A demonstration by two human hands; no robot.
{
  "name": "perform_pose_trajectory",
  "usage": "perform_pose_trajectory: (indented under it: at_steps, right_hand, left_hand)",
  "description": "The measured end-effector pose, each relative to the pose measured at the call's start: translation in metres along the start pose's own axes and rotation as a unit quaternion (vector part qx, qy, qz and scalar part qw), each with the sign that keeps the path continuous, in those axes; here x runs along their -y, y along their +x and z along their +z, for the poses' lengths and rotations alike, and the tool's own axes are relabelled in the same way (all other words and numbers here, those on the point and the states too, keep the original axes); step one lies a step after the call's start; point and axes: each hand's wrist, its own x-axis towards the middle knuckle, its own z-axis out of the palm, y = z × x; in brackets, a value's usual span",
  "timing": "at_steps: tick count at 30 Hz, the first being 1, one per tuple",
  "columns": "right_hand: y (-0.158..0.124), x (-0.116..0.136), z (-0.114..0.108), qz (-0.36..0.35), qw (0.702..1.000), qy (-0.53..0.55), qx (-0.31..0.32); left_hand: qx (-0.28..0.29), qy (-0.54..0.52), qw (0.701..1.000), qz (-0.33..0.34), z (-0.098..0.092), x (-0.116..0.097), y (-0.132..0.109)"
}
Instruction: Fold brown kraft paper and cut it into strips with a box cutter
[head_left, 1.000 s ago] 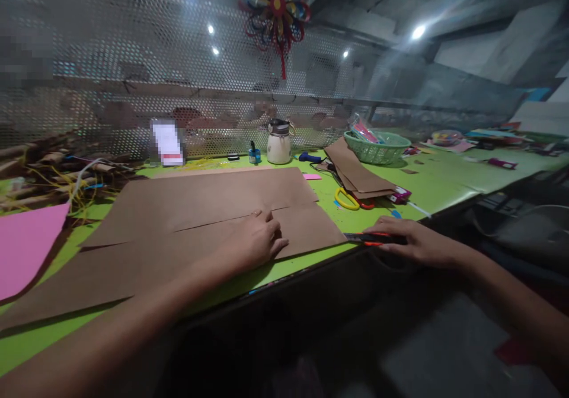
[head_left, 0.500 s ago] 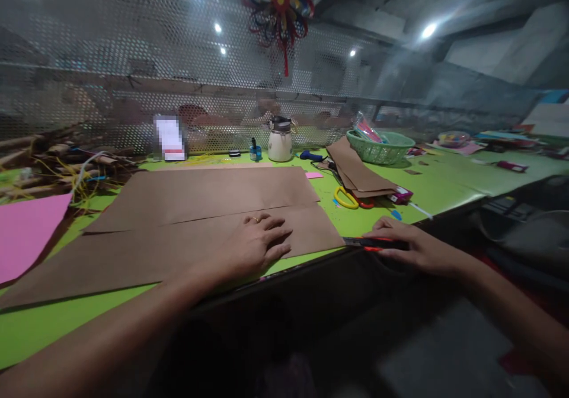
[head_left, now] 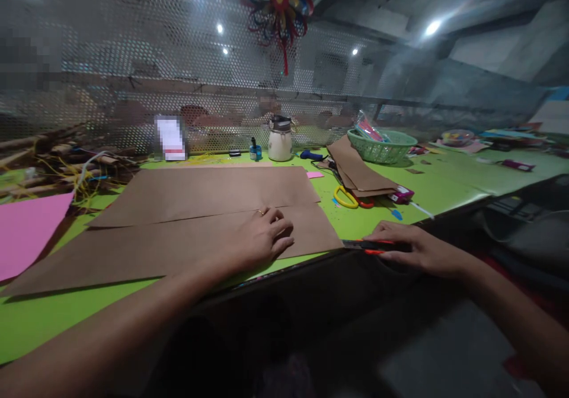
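Brown kraft paper (head_left: pixel 146 250) lies along the near edge of the green table, with a long split or overlapping edge running across it. My left hand (head_left: pixel 269 235), a ring on one finger, rests on the paper's right part with fingers bent and slightly apart, holding nothing. In my right hand (head_left: pixel 409 247), past the table's front edge, is a utility knife (head_left: pixel 380 246) with a black and orange handle. Its blade points left and is at the paper's near right corner; whether it touches is hard to tell.
Yellow-handled scissors (head_left: pixel 345 197) lie partly under brown paper strips (head_left: pixel 362 169). Behind stand a green basket (head_left: pixel 384 147), a cream jug (head_left: pixel 280 144), a small blue bottle (head_left: pixel 255 150) and a blurred white panel (head_left: pixel 171 139). Pink paper (head_left: pixel 31 235) and a pile of sticks (head_left: pixel 57 161) are left.
My left hand has shifted slightly right, its fingers drawn in and more bent. The paper's left end has moved a little away and to the right. The right hand stays nearly still.
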Motion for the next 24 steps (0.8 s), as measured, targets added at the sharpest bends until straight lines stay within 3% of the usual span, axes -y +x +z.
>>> perform_pose_trajectory:
  at_steps: [6, 12, 24]
  right_hand:
    - [-0.008, 0.004, -0.002, 0.011, 1.0, 0.009, -0.008]
    - [-0.012, 0.013, -0.004, 0.014, 0.999, 0.018, 0.026]
    - [-0.022, 0.008, 0.016, 0.018, 1.0, -0.011, -0.014]
  left_hand:
    - [0.001, -0.026, 1.0, 0.014, 0.003, 0.005, -0.003]
    - [0.006, -0.039, 0.999, 0.034, 0.002, 0.006, -0.004]
    - [0.001, 0.012, 0.999, 0.034, 0.003, -0.001, -0.007]
